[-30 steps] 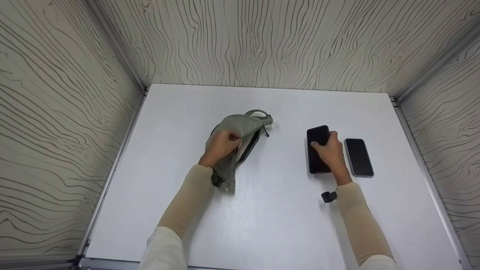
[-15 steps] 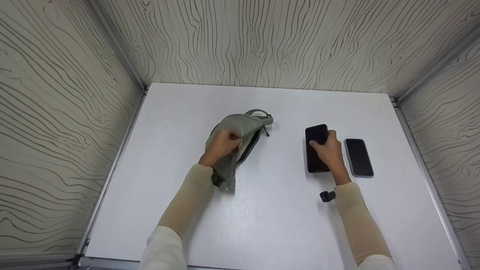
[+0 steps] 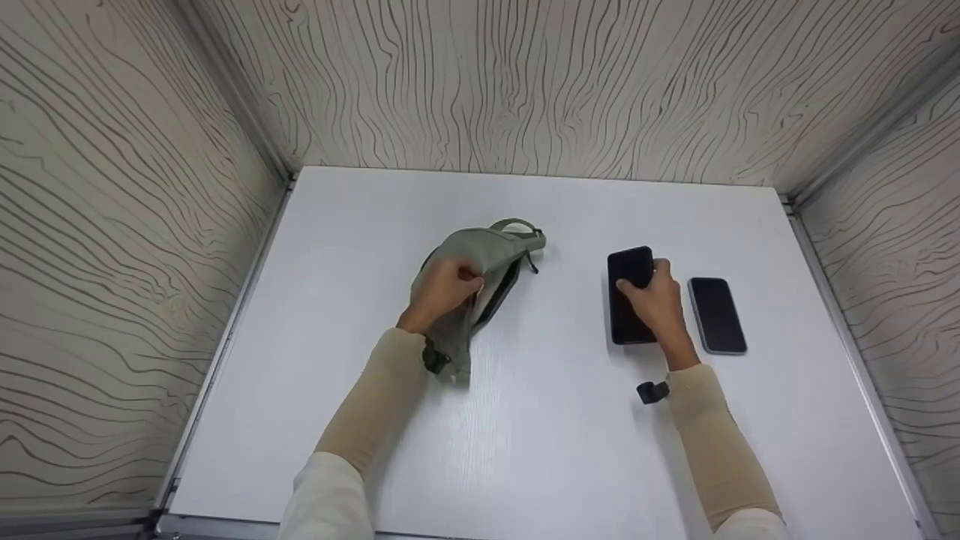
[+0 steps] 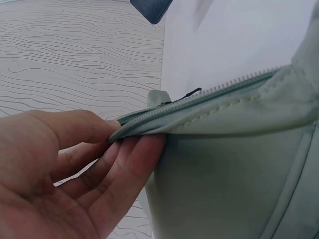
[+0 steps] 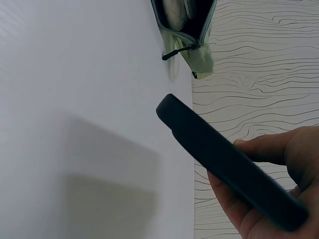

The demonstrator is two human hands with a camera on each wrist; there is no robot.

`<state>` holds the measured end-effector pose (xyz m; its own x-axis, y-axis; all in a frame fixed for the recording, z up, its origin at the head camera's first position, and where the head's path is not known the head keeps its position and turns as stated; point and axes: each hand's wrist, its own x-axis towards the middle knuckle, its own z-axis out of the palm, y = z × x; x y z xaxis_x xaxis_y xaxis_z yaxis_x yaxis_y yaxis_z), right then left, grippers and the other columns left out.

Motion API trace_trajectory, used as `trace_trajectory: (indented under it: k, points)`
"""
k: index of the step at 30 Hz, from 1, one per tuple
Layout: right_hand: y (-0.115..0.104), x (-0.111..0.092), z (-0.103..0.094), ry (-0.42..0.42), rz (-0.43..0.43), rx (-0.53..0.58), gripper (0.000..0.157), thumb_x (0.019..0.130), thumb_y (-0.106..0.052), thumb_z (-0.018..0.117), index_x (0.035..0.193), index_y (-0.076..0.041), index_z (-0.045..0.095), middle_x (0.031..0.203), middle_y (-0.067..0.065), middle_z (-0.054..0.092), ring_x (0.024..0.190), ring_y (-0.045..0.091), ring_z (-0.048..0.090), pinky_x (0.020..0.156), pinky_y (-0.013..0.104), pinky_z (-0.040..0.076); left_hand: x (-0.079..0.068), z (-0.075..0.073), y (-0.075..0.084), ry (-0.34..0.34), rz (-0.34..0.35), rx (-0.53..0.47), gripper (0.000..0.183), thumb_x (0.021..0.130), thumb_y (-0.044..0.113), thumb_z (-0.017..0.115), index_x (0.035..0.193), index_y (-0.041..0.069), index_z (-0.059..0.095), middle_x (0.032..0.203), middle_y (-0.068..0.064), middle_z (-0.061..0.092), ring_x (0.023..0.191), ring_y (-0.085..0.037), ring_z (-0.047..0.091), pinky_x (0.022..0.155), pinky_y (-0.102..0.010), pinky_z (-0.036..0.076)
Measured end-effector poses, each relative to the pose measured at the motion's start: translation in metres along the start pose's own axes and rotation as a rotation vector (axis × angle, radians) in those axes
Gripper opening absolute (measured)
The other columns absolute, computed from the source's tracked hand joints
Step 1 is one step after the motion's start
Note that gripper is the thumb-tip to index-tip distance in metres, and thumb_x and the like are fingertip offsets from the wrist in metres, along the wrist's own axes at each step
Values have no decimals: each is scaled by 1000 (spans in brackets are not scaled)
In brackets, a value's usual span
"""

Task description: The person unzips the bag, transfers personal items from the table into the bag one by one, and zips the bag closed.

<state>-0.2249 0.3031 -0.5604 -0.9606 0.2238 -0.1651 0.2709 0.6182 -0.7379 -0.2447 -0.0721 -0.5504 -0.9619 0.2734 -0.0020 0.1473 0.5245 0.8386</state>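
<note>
1. Head view: the left hand (image 3: 444, 291) grips a green bag (image 3: 480, 247) on the white counter (image 3: 555, 450); the right hand (image 3: 661, 306) holds a black phone (image 3: 627, 307), and a second phone (image 3: 718, 315) lies just beside that hand.
2. Left wrist view: the left fingers (image 4: 130, 162) pinch the bag's zippered edge (image 4: 199, 104).
3. Right wrist view: the right fingers (image 5: 230, 201) pinch the black phone edge-on above the counter, near the bag's open mouth (image 5: 197, 25).

Patterned panels (image 3: 480, 90) beside the table (image 3: 555, 457) suggest a booth.

Unzipped green bag (image 3: 487, 251), phone (image 3: 625, 309) aloft
</note>
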Motion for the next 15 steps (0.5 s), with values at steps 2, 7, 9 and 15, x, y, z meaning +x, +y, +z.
trace_trajectory:
  k: [2,7,9,15]
  points:
    - [0,0,1,2,-2,0,76,102,-25,68,158,7,27,153,41,46,136,54,54,115,64,44,0,0,0,3,4,4,13,99,9,70,105,-1,75,96,-15,76,70,-13,63,62,-25,51]
    - [-1,-1,2,8,-15,9,74,101,-24,69,156,8,30,151,41,48,135,54,55,114,64,44,0,0,0,8,14,12,13,98,10,71,104,0,76,95,-14,76,71,-13,63,63,-25,51]
    - [-2,-2,3,10,-20,13,74,101,-24,69,156,8,30,151,41,49,134,54,56,114,64,44,-1,0,0,10,11,14,12,98,10,72,103,0,76,95,-14,76,72,-13,63,63,-25,51]
    - [-5,-3,4,7,-22,7,75,102,-24,68,157,8,29,152,41,48,133,53,57,113,63,45,0,0,0,10,13,24,13,98,9,72,104,-1,76,97,-15,76,76,-15,63,67,-26,52]
